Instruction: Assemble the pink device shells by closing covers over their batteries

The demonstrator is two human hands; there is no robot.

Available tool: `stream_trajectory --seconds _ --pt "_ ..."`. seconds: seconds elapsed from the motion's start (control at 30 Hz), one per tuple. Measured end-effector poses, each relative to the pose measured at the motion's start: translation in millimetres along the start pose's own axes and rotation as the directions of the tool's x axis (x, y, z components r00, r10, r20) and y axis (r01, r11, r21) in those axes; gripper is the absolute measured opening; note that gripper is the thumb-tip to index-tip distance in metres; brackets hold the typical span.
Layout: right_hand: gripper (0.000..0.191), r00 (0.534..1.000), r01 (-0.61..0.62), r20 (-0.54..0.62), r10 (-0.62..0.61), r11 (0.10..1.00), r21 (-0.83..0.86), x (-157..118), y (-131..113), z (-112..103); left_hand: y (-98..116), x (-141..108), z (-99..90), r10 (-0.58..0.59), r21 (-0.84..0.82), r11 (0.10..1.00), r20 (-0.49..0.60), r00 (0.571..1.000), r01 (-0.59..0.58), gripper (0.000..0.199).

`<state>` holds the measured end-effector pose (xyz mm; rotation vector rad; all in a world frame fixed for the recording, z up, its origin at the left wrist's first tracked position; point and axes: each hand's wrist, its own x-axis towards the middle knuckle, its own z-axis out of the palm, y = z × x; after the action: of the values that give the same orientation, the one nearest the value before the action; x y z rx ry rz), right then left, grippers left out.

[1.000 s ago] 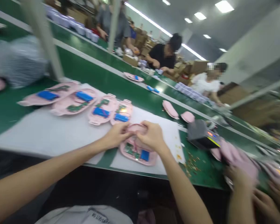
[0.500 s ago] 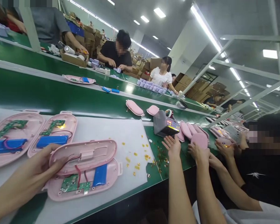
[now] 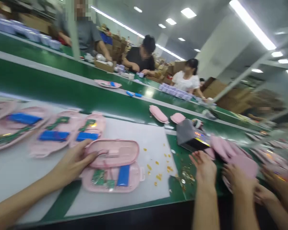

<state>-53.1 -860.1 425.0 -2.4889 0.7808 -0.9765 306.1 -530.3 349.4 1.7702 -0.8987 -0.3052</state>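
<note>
My left hand [image 3: 81, 161] grips a pink plastic shell half [image 3: 116, 153], thumb inside its rim and fingers behind it. Thin wires run to a small white part inside that half. Just below it, overlapped by it, lies a second pink shell half [image 3: 86, 183] with a green circuit board [image 3: 99, 177] and a blue battery [image 3: 123, 175]. My right hand [image 3: 204, 167] is raised with its fingers apart and nothing in it. It is in front of a grey box with a lit display [image 3: 192, 135], with a gap I cannot judge.
Several opened pink shells [image 3: 54, 145] with boards and blue batteries line the white sheet [image 3: 144, 127] on the left. Small amber pieces [image 3: 159, 176] are scattered right of the shell. A co-worker's hands [image 3: 240, 179] hold a pink case at the right. Other people sit across the green bench.
The view has swung left, so everything appears shifted right and is blurred. My left hand still holds the shell half. My right hand stays raised by the grey box.
</note>
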Motion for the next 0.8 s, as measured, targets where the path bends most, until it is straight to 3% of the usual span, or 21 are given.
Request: stream_trajectory --seconds 0.1,0.17,0.23,0.3,0.33,0.4,0.6,0.7,0.8 --pt "0.023 0.999 0.035 0.015 -0.039 0.972 0.231 5.1 -90.4 76.3 10.7 -3.2 -0.7 -0.08 -0.101 0.991 0.084 0.993 0.089 0.027" --pt "0.014 0.974 0.089 0.171 -0.15 0.944 0.319 13.7 -155.9 118.0 13.4 -3.4 -1.3 -0.075 -0.207 0.973 0.137 0.988 0.103 0.024" --pt "0.016 0.874 0.206 0.369 -0.317 0.928 0.31 26.6 -206.5 151.1 14.3 -4.5 -2.0 -0.054 -0.291 0.952 0.158 0.986 0.099 0.023" --pt "0.021 0.751 0.29 0.527 -0.398 0.915 0.279 39.6 -233.4 177.4 14.6 -6.7 -2.5 -0.047 -0.345 0.934 0.147 0.988 0.096 0.021" --pt "0.022 0.709 0.307 0.578 -0.404 0.915 0.263 44.5 -238.7 187.7 14.5 -7.9 -2.7 -0.05 -0.359 0.928 0.142 0.989 0.098 0.02" --pt "0.022 0.667 0.327 0.632 -0.395 0.917 0.228 49.8 -239.4 202.1 13.5 -9.7 -3.1 -0.067 -0.369 0.922 0.143 0.987 0.116 0.018" --pt "0.02 0.665 0.449 0.605 -0.437 0.882 0.143 44.4 -234.3 217.3 6.4 -9.7 -2.3 -0.078 -0.373 0.92 0.124 0.989 0.119 0.015" --pt "0.019 0.702 0.52 0.518 -0.488 0.849 0.096 39.8 -236.5 224.2 5.6 -10.6 -2.5 -0.056 -0.374 0.922 0.125 0.991 0.1 0.013" --pt "0.023 0.772 0.507 0.438 -0.46 0.862 0.011 40.7 -238.7 227.6 7.1 -13.4 -5.2 -0.049 -0.356 0.931 0.113 0.992 0.087 0.009"
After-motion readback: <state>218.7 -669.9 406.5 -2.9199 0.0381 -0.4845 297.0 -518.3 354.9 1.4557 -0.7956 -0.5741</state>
